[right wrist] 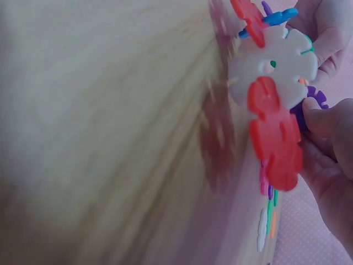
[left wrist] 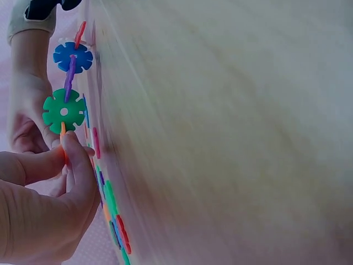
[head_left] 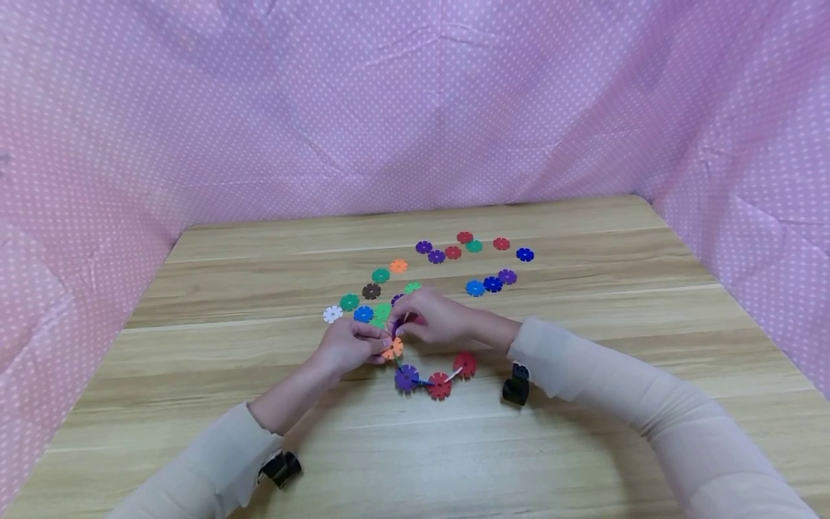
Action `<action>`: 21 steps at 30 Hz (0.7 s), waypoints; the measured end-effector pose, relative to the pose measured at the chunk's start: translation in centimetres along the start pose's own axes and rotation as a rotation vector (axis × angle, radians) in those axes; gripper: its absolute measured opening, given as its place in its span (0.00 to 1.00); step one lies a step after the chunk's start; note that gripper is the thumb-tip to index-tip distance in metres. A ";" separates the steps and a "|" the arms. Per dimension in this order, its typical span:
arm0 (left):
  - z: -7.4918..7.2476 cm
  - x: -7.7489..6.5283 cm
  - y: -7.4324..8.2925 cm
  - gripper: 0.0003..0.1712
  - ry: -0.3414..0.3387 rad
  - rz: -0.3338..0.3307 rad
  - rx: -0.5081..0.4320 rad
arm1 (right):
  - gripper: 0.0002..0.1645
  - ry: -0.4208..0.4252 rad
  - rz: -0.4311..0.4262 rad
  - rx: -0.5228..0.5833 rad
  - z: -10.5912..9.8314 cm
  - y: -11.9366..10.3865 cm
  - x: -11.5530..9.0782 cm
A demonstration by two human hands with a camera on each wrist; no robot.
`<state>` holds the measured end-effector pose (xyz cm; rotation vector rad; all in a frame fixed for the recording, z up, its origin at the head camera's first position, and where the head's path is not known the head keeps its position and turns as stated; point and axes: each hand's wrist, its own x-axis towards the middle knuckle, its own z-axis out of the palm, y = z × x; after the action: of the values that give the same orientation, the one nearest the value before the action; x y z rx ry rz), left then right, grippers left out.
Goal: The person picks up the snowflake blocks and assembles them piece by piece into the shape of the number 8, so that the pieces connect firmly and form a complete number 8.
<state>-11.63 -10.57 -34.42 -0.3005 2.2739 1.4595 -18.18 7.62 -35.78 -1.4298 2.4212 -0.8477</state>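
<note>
My left hand (head_left: 354, 343) pinches an orange notched disc (head_left: 392, 349) at the near end of a chain of interlocking plastic discs. From it the chain runs through a green disc (left wrist: 64, 111), a purple disc (head_left: 407, 378), a blue disc (left wrist: 73, 57), a red disc (head_left: 439, 386), a white disc (right wrist: 276, 66) and a second red disc (head_left: 465, 365). Between thumb and fingers my right hand (head_left: 433, 316) holds a dark purple disc (right wrist: 310, 110), right at the orange disc's edge. The chain hangs just in front of both hands.
Loose notched discs lie on the wooden table (head_left: 194, 317) beyond the hands, among them a white disc (head_left: 333, 314), a brown disc (head_left: 372, 291) and a light blue disc (head_left: 475, 288). A pink dotted cloth (head_left: 415, 108) walls the back and sides.
</note>
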 end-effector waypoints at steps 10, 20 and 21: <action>0.1 0.2 -0.2 0.11 -0.021 0.000 0.002 | 0.06 -0.018 -0.010 0.260 -0.5 0.5 -0.4; 0.2 0.3 0.0 0.12 -0.053 0.009 -0.021 | 0.14 -0.036 0.087 0.312 -1.4 1.1 -0.7; 0.2 0.3 0.0 0.12 -0.054 0.006 -0.028 | 0.16 -0.024 0.107 0.307 -1.7 1.1 -0.7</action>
<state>-11.89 -10.42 -34.64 -0.2591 2.2154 1.4854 -19.42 9.22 -35.08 -1.1794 2.2082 -1.1105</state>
